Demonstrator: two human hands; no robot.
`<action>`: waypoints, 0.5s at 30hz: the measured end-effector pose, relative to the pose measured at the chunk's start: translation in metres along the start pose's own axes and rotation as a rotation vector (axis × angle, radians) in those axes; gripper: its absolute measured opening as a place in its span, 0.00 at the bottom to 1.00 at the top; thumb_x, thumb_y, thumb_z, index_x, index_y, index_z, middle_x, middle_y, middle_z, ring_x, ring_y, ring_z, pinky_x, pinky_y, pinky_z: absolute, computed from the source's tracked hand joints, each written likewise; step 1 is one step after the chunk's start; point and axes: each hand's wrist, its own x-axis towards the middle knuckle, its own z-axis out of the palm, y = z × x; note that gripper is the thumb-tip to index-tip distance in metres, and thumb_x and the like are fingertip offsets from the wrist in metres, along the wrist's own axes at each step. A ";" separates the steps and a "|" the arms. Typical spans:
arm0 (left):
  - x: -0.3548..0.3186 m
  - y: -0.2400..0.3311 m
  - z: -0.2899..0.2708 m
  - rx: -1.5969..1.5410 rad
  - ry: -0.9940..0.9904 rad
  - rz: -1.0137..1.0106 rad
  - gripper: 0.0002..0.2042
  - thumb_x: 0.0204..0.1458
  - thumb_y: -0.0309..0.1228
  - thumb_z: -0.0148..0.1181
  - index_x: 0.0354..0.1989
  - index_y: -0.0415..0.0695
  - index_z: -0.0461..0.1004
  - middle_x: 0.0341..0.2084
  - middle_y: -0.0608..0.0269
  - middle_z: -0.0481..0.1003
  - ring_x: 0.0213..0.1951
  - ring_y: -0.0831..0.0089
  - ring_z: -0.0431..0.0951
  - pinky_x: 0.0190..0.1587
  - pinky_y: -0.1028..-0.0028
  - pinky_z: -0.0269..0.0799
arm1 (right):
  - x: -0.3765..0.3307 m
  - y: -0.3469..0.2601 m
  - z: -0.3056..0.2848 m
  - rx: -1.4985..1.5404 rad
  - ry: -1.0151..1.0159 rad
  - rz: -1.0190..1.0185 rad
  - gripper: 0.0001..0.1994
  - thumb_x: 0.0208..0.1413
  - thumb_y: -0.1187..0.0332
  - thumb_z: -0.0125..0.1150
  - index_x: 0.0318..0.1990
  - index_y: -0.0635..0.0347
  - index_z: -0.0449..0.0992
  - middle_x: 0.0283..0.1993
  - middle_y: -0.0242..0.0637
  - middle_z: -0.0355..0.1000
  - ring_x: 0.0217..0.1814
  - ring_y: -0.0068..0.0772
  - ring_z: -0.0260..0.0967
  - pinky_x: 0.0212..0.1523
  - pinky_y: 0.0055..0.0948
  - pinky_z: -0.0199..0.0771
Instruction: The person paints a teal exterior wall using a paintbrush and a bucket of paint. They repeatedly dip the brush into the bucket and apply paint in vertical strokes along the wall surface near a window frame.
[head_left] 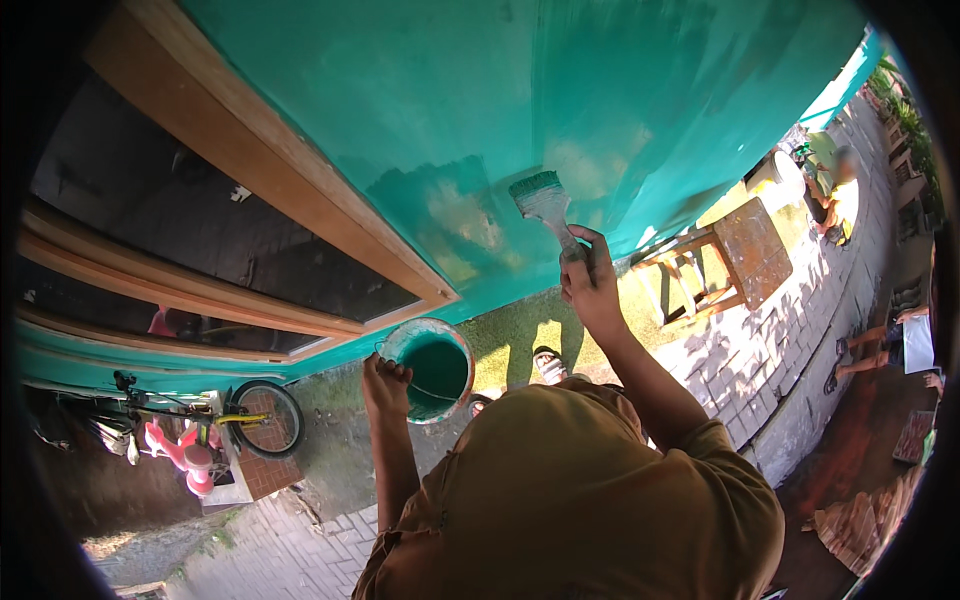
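Green-bristled paintbrush [548,207], gripped, jutting from right hand [592,285]

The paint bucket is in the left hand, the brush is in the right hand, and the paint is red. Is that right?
Not quite: the head view shows the paint is green. The left hand holds the bucket; the right hand holds the brush.
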 end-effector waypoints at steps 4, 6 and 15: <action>0.002 -0.003 -0.014 0.007 0.045 0.010 0.11 0.58 0.39 0.53 0.27 0.50 0.61 0.22 0.67 0.61 0.25 0.72 0.64 0.32 0.65 0.65 | 0.016 -0.017 0.011 0.024 0.036 -0.061 0.18 0.61 0.72 0.47 0.59 0.61 0.59 0.28 0.28 0.61 0.21 0.13 0.52 0.18 0.18 0.53; 0.002 -0.004 -0.022 0.004 0.056 0.015 0.12 0.58 0.39 0.53 0.27 0.50 0.61 0.22 0.67 0.61 0.24 0.72 0.63 0.32 0.65 0.65 | 0.018 -0.038 0.021 0.006 0.051 -0.110 0.18 0.61 0.71 0.48 0.58 0.62 0.60 0.28 0.28 0.61 0.21 0.13 0.52 0.18 0.18 0.53; 0.012 -0.004 -0.059 0.007 0.143 0.012 0.12 0.58 0.39 0.54 0.27 0.50 0.60 0.21 0.69 0.61 0.24 0.73 0.63 0.31 0.66 0.63 | 0.031 -0.166 0.059 0.048 0.077 -0.401 0.17 0.62 0.68 0.50 0.57 0.64 0.63 0.28 0.27 0.62 0.21 0.13 0.51 0.18 0.17 0.51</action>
